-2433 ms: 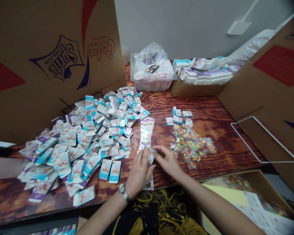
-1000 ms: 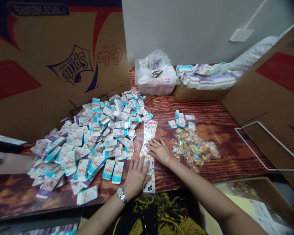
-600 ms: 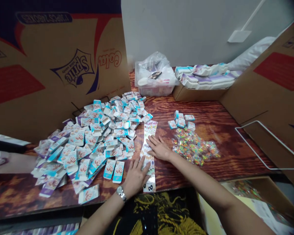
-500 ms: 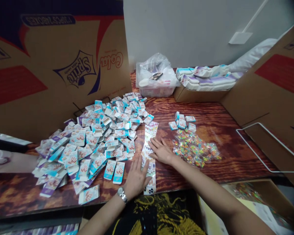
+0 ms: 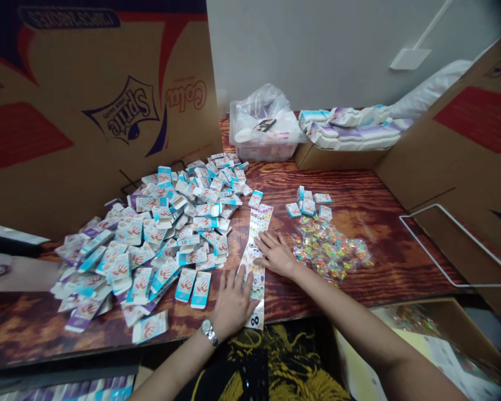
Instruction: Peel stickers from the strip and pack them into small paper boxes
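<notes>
A long strip of printed sticker sheets [image 5: 257,289] lies on the wooden table, running away from the near edge. My left hand [image 5: 232,301], with a watch on its wrist, rests spread at the strip's lower left side, fingertips pointing away. My right hand [image 5: 278,255] lies across the strip's middle from the right, its fingers stretched out and covering part of the print. Left of my hands is a heap of small white and blue boxes [image 5: 162,234] with a hand picture. Two such boxes [image 5: 200,289] lie side by side near my left hand.
To the right are small bags of colourful pieces [image 5: 332,248] and several small boxes [image 5: 308,206]. Large cartons stand left [image 5: 158,50] and right [image 5: 476,111]. At the back are a clear plastic tub [image 5: 267,150] and a low filled carton [image 5: 338,160]. A white wire frame [image 5: 434,267] leans right.
The strip's far end has shifted slightly, its upper sheet angled a little more to the right. Both hands stay flat on it. The whole view has tilted slightly.
</notes>
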Demonstrator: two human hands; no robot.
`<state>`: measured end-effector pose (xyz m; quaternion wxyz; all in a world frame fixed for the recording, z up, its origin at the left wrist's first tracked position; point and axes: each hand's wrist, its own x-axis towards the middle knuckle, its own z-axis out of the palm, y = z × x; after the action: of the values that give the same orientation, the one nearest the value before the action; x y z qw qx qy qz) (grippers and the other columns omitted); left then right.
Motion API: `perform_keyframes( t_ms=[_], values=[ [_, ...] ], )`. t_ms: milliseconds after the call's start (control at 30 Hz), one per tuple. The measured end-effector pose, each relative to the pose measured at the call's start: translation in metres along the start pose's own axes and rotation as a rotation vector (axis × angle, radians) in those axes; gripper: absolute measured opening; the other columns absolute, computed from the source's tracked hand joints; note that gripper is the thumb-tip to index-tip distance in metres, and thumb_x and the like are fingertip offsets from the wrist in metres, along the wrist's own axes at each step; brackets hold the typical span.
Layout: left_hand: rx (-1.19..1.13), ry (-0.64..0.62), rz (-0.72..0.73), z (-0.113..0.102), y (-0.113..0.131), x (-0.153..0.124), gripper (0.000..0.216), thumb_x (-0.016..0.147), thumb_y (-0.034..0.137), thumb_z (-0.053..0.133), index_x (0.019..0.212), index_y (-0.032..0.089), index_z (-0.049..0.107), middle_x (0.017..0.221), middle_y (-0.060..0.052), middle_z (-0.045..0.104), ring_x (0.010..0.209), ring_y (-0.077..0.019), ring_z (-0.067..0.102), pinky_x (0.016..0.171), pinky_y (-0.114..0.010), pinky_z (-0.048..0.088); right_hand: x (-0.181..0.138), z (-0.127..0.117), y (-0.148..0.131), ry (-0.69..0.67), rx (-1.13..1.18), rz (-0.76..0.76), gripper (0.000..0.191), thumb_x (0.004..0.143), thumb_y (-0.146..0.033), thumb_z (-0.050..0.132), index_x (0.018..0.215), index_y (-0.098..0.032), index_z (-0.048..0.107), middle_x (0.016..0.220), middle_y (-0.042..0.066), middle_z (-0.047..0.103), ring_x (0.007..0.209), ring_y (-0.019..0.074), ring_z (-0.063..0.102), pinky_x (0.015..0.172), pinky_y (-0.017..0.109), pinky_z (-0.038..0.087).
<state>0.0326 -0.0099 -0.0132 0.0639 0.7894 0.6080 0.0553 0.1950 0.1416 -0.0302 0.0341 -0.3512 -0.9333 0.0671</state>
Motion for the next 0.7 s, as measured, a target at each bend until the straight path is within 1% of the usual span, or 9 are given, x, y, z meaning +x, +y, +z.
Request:
perform_keyframes(
  t_ms=[67,100,200,300,400,533,633,700],
  values=[
    [0.005,0.013,-0.020,0.004,0.001,0.002,0.057,0.088,0.049,0.042,0.137,0.019,0.038,0.142,-0.016,0.036,0.128,-0.0350,0.034,0.103,-0.056,0.027,-0.001,-0.001,0.003,-0.018,0.001,-0.022,0.076,0.080,-0.059,0.059,0.138,-0.016,0.038,0.144,0.016,0.031,0.133,0.0337,0.026,0.105,0.058,0.021],
    [0.003,0.014,-0.025,0.005,0.001,0.002,0.057,0.088,0.049,0.042,0.137,0.020,0.037,0.141,-0.016,0.037,0.127,-0.0348,0.034,0.103,-0.056,0.028,-0.002,0.000,0.004,-0.021,0.000,-0.026,0.075,0.080,-0.059,0.059,0.138,-0.016,0.038,0.144,0.016,0.032,0.133,0.0335,0.026,0.105,0.058,0.021],
    [-0.007,0.008,-0.027,0.005,0.001,0.004,0.056,0.088,0.048,0.042,0.137,0.020,0.037,0.141,-0.016,0.038,0.127,-0.0353,0.035,0.102,-0.057,0.028,-0.004,0.003,0.004,0.007,0.000,-0.011,0.059,0.087,-0.051,0.055,0.136,-0.019,0.043,0.141,0.013,0.038,0.132,0.0308,0.030,0.105,0.056,0.022],
    [-0.031,0.010,-0.018,0.000,0.000,0.004,0.055,0.088,0.046,0.045,0.136,0.020,0.039,0.140,-0.016,0.039,0.126,-0.0351,0.036,0.101,-0.057,0.029,-0.004,0.003,0.001,0.058,0.011,0.007,0.042,0.092,-0.043,0.050,0.130,-0.025,0.050,0.137,0.010,0.045,0.128,0.0286,0.036,0.104,0.054,0.023],
    [-0.090,0.037,-0.034,-0.007,0.000,0.006,0.053,0.088,0.043,0.046,0.136,0.020,0.039,0.137,-0.016,0.041,0.124,-0.0329,0.037,0.101,-0.055,0.032,-0.005,-0.003,0.000,0.081,0.031,0.011,0.032,0.095,-0.038,0.046,0.124,-0.029,0.055,0.131,0.007,0.052,0.124,0.0267,0.042,0.104,0.053,0.023],
    [-0.206,0.063,-0.048,-0.014,0.002,0.009,0.045,0.093,0.038,0.037,0.132,0.015,0.043,0.134,-0.015,0.044,0.122,-0.0270,0.041,0.101,-0.045,0.037,-0.009,-0.009,0.002,0.069,0.058,0.017,0.031,0.095,-0.035,0.046,0.126,-0.033,0.053,0.134,0.004,0.049,0.119,0.0252,0.047,0.104,0.053,0.023],
    [-0.215,0.042,-0.026,-0.013,0.004,0.011,0.040,0.092,0.037,0.040,0.126,0.018,0.049,0.131,-0.013,0.048,0.121,-0.0276,0.041,0.101,-0.048,0.037,-0.010,-0.005,0.003,0.054,0.064,-0.011,0.035,0.093,-0.036,0.050,0.127,-0.032,0.052,0.134,0.005,0.049,0.122,0.0258,0.044,0.104,0.052,0.024],
    [-0.199,0.026,-0.011,-0.011,0.005,0.010,0.039,0.091,0.037,0.043,0.125,0.019,0.050,0.131,-0.012,0.048,0.123,-0.0291,0.040,0.100,-0.051,0.036,-0.010,0.001,0.001,0.084,0.109,0.004,0.034,0.091,-0.035,0.053,0.125,-0.030,0.054,0.131,0.005,0.052,0.123,0.0263,0.043,0.105,0.052,0.024]
  ],
)
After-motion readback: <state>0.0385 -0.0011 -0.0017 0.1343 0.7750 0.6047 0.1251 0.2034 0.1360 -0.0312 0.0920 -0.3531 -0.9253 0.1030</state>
